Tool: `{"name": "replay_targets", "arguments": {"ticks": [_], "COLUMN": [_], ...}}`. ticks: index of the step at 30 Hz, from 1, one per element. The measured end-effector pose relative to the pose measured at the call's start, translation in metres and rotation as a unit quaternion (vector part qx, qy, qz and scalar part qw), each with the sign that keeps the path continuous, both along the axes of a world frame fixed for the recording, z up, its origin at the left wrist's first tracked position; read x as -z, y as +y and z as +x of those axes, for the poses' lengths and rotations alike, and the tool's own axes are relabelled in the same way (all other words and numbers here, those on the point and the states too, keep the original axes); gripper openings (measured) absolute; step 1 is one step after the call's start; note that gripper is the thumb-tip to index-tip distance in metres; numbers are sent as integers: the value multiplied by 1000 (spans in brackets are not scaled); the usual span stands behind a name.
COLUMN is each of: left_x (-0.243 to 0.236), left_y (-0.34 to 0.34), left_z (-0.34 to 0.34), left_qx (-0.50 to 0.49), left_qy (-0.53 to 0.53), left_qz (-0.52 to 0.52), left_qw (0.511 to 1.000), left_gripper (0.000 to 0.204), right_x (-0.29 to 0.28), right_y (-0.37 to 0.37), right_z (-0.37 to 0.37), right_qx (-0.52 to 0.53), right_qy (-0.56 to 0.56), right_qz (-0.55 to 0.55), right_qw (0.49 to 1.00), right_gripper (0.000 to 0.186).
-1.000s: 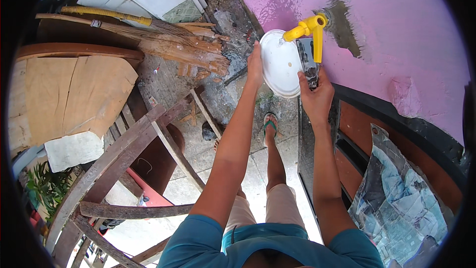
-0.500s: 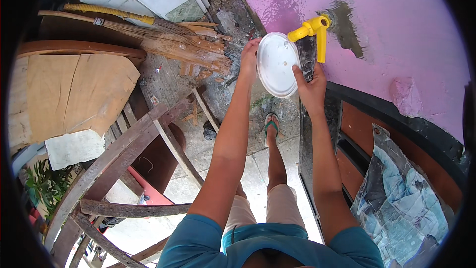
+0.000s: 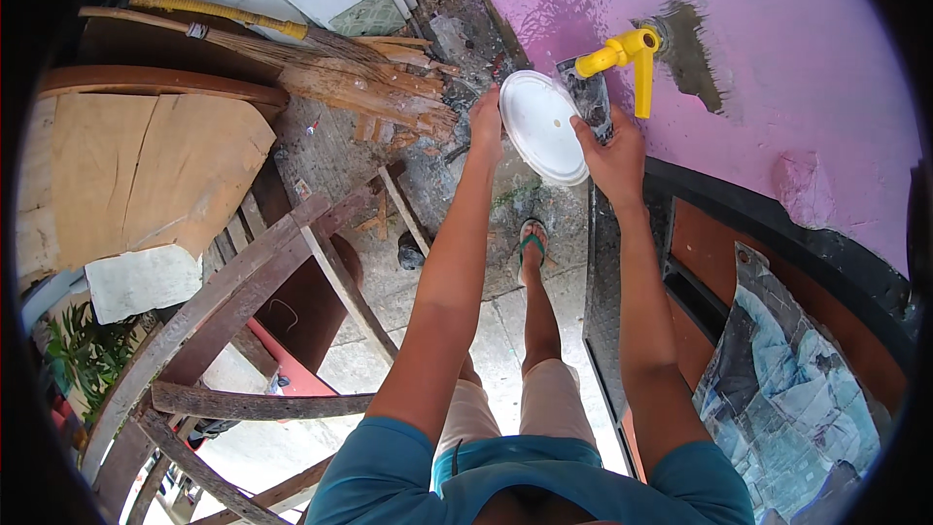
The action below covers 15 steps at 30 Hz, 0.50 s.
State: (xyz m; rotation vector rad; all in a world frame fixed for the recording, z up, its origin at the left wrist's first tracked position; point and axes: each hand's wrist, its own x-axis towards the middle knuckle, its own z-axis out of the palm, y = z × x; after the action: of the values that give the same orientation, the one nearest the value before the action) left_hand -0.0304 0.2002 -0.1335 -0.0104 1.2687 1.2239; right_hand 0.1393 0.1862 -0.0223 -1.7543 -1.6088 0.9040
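Note:
Between my two hands is a white oval plastic lid [image 3: 540, 126], tilted and held by its edges. My left hand [image 3: 486, 122] grips the far left edge, its fingers partly hidden behind the rim. On the right edge, my right hand [image 3: 612, 156] has its thumb on the lid's face, with the other fingers underneath. Just beyond the lid's right side, a yellow tap [image 3: 622, 53] juts from the pink wall, its lever hanging down. A clear sheet-like patch, perhaps water, shows below the spout beside my right fingers.
A pink wall [image 3: 777, 58] with a bare cement patch rises on the right. A crumpled blue-grey tarp [image 3: 787, 379] hangs below it. Brooms [image 3: 253, 49] and splintered wood lie at far left, near a curved wooden frame [image 3: 224, 301]. My sandalled foot [image 3: 532, 245] stands on concrete.
The lid has tilted, its lower edge swinging right, and has come away from directly under the spout. Both hands still hold it.

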Motion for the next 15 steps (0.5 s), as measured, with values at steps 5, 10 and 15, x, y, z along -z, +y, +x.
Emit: {"name": "replay_targets", "arguments": {"ticks": [5,10,15], "left_x": [21,8,68], "left_y": [17,13,-22], "left_z": [22,39,-15], "left_qx": [22,67,-158], "left_qy": [-27,-68,-90], "left_qz": [81,120,-163], "left_qw": [996,988,970], "left_gripper": [26,36,60], "right_x": [-39,-43,-46], "right_y": [-22,-42,-69], "right_z": [-6,13,-29], "right_qx": [30,45,-28], "right_qy": [41,98,-35], "right_qz": [15,-48,103], "right_qw": [999,993,994], "right_gripper": [33,29,27]}}
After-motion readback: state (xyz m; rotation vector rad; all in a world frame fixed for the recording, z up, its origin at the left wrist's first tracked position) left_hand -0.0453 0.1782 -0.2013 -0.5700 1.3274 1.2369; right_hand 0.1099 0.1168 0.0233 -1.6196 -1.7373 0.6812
